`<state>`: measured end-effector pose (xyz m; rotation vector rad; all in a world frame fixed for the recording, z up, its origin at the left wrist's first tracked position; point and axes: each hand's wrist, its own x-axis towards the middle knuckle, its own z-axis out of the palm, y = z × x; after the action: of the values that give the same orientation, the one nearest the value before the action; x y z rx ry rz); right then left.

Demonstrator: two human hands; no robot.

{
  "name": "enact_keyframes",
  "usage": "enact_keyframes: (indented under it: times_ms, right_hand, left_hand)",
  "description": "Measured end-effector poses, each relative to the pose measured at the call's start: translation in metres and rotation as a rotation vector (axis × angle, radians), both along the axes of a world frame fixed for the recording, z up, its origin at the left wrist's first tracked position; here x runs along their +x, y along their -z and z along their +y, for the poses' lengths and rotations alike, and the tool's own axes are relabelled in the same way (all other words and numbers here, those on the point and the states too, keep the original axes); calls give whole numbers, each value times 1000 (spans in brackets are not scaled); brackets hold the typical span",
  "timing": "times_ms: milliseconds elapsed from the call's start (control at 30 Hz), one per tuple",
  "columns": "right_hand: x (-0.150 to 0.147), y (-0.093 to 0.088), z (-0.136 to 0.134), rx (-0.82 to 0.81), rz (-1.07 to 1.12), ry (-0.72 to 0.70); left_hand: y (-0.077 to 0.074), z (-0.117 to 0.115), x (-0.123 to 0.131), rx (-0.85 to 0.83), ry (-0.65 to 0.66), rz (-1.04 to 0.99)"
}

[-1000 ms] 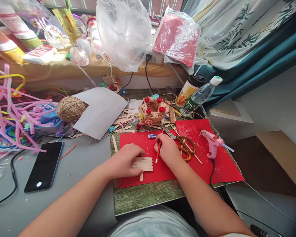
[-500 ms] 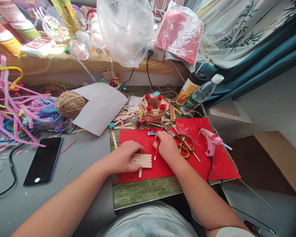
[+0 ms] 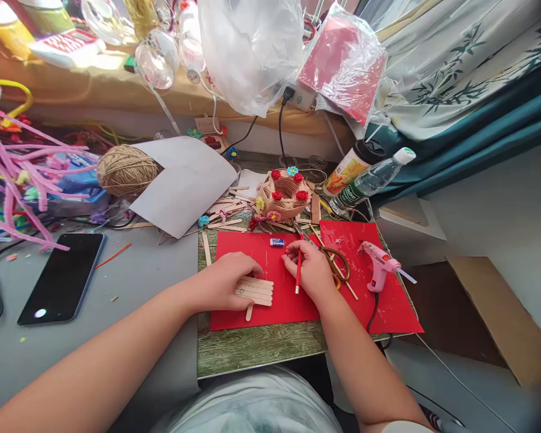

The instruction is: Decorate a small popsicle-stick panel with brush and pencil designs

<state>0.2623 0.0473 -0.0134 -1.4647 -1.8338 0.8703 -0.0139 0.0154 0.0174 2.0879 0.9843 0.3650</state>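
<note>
My left hand (image 3: pixel 229 279) grips a small panel of craft sticks (image 3: pixel 262 292) laid side by side, thumb along its near edge and fingers at the far edge. Faint pencil marks show near the panel's left side, and one stick end pokes out below it. In my right hand (image 3: pixel 313 270) is a red pencil (image 3: pixel 299 267), its white end pointing towards me; its tip is hidden. Between the hands, a little farther off, lies a small blue-and-white eraser (image 3: pixel 276 242). Scissors (image 3: pixel 338 261) with brown handles rest just right of my right hand, partly covered by it.
Red sheets (image 3: pixel 261 319) cover much of the green board (image 3: pixel 252 355). A pink glue gun (image 3: pixel 379 264) lies at right. Behind stand a flower-trimmed stick basket (image 3: pixel 282 195), a bottle (image 3: pixel 372 180) and a cup (image 3: pixel 354 165). Twine (image 3: pixel 128 171) and a phone (image 3: pixel 63 276) are at left.
The camera view has shifted slightly. My right hand has moved a little away from the panel, and the pencil has swung to a steeper angle. My left hand keeps its grip.
</note>
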Motion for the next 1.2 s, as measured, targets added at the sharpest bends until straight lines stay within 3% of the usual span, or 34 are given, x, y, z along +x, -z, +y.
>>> enact_keyframes:
  times_ms: [300, 633, 800, 1000, 1200]
  right_hand:
    - [-7, -7, 2, 20, -168, -11]
    - [-5, -3, 1, 90, -296, -175]
    - [10, -7, -4, 25, -211, -281]
    - [28, -2, -9, 21, 124, -62]
    - [17, 9, -7, 24, 221, 78]
  left_hand:
    - [2, 3, 0, 5, 13, -2]
    - [5, 2, 5, 19, 4, 21]
    - [6, 2, 5, 30, -6, 17]
    - [9, 1, 3, 43, 7, 10]
    - [10, 1, 3, 60, 0, 20]
